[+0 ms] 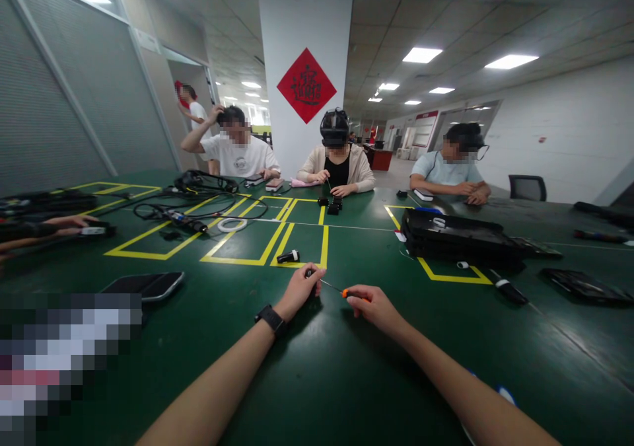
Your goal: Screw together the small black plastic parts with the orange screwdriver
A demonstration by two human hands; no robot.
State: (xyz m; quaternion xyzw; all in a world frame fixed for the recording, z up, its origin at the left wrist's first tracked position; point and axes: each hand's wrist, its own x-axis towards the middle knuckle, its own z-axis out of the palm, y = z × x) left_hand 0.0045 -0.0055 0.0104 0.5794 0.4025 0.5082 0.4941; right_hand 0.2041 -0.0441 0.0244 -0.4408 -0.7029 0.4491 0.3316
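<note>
Screwdriver (345, 293) — axis near-crosswise, tip leftward

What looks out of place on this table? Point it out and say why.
The black cables look untidy: they sprawl in loose loops, left of the view's middle, crossing the yellow tape. No spill or damage shows.

A broad black watch-like band (271, 320) wraps the left wrist, and both forearms (218, 376) are bare.

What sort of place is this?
Probably an office used for hands-on work: ceiling light panels, a green table with yellow outlines, and what looks like a screwdriver in the right hand.
</note>
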